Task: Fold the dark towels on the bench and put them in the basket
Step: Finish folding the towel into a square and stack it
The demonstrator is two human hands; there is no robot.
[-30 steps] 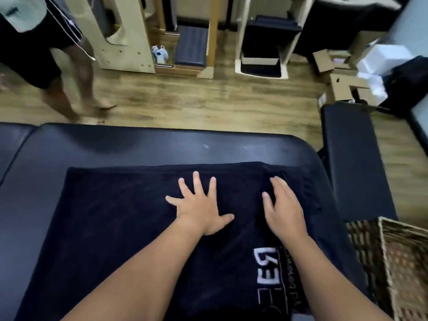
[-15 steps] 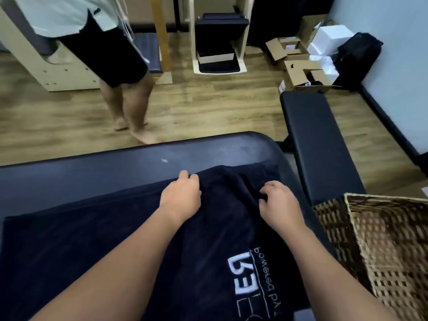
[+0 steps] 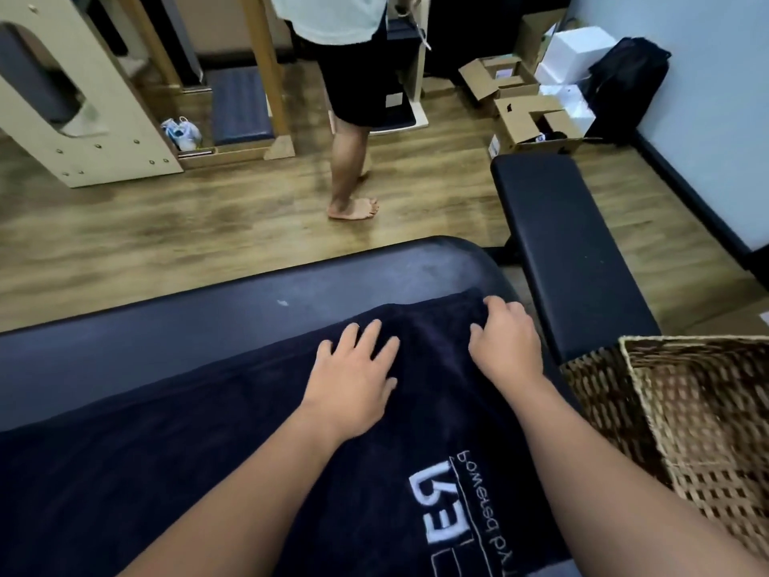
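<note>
Dark towel [image 3: 258, 464] cut off below, left hand [image 3: 353, 378] flat, right hand [image 3: 505, 345] curled on edge, grip unclear.

Single view, from the camera on my head, facing forward and steeply down. My left hand [image 3: 353, 376] and right hand [image 3: 505, 347] lie close below the lens on the bench [image 3: 208, 326]; the wide angle also takes in the basket [image 3: 686, 410] at right and the floor [image 3: 208, 226] beyond.
</note>
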